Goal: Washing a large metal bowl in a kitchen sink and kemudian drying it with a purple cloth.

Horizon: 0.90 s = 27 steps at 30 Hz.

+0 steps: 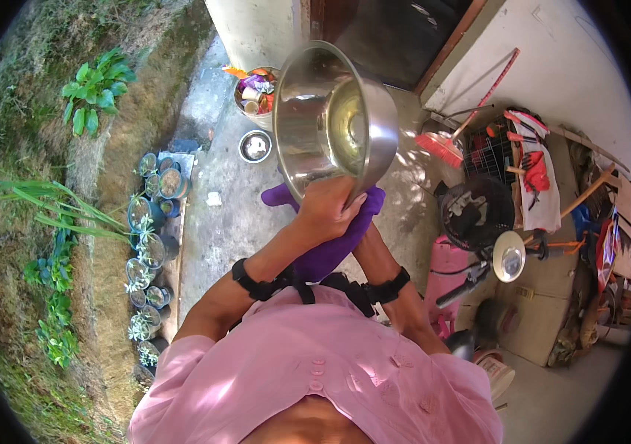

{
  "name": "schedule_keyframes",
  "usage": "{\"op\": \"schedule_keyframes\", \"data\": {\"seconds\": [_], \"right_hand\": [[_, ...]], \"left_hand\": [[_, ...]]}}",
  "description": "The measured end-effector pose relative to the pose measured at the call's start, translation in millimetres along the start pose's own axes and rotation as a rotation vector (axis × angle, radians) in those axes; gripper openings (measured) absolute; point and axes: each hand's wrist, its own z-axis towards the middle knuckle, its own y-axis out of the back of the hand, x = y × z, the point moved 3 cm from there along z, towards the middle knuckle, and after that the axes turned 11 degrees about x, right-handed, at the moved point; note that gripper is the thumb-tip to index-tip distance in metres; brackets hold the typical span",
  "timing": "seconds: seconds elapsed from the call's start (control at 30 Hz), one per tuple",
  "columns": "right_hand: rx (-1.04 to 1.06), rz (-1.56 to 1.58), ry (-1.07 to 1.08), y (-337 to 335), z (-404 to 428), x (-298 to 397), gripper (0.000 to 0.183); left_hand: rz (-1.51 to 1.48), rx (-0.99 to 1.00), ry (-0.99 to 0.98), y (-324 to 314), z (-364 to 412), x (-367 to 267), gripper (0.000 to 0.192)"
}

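Observation:
A large, shiny stainless-steel bowl (379,130) is tilted on its side in front of me, its inside facing left. My left hand (325,213) grips its near rim. A purple cloth (323,258) is bunched under that hand and against the bowl's lower side, with one end sticking out to the left. My right forearm reaches up behind the cloth; the cloth and bowl hide my right hand, so its hold cannot be seen. Both wrists wear black straps.
On the concrete floor stand a bucket of rubbish (262,121) and a small metal dish (255,146). Potted plants (146,215) line the left edge beside an earth bank. To the right are a red broom (442,147), a black basket (477,213), a handlebar with a round mirror (509,256) and a pink object (444,272).

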Motion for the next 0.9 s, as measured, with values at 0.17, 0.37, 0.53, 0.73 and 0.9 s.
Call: {"op": "schedule_keyframes", "data": {"seconds": [0.17, 0.37, 0.53, 0.73, 0.9], "right_hand": [[-0.056, 0.044, -0.082, 41.3, 45.6, -27.7, 0.03], [-0.12, 0.068, -0.118, 98.1, 95.7, -55.4, 0.032], [-0.169, 0.062, -0.126, 138.3, 128.2, -62.3, 0.034], [-0.217, 0.068, -0.144, 222.3, 179.3, -65.3, 0.035], [-0.236, 0.098, -0.164, 306.8, 233.4, -69.9, 0.037]], "left_hand": [[0.141, -0.046, -0.132, -26.4, 70.2, 53.8, 0.018], [0.019, 0.084, 0.193, -60.6, 155.8, 120.5, 0.024], [-0.282, -0.059, 0.236, -68.9, 230.6, 146.6, 0.038], [-0.426, 0.015, 0.347, -80.0, 291.4, 146.4, 0.045], [-0.664, 0.064, 0.296, -93.0, 327.5, 154.0, 0.042]]}}
